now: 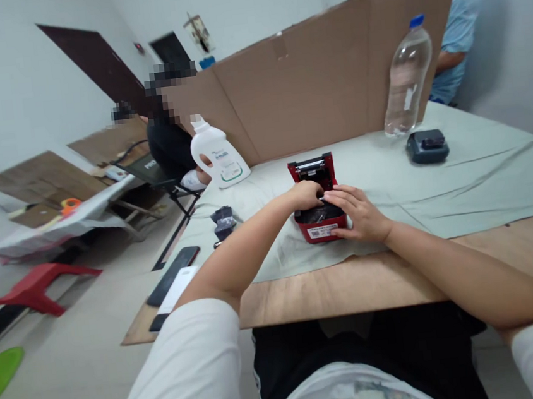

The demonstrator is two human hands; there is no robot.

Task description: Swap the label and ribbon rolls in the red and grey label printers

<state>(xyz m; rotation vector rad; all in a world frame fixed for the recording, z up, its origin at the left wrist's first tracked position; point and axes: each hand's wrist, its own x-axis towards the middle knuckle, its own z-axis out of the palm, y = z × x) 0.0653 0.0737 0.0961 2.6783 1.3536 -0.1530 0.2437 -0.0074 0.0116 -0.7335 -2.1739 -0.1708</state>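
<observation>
In front of me on the table stands a small red and black device (pixel 323 229), which looks like a label printer. Its lid (pixel 313 166) is raised at the back, with a roller along its edge. A white label is on its front. My left hand (pixel 308 194) reaches over the left side into the black inside, its fingers bent and fingertips partly hidden; what they hold I cannot make out. Around the right side is my right hand (pixel 361 215), thumb at the front and fingers over the top edge near a small pale piece.
A white jug (pixel 221 156) and a clear bottle (pixel 407 83) stand before a cardboard divider (pixel 302 88). A dark device (pixel 427 147) lies at right. Black wrapped items (pixel 224 222) and phones (pixel 174 276) lie at left. Two people sit beyond the divider.
</observation>
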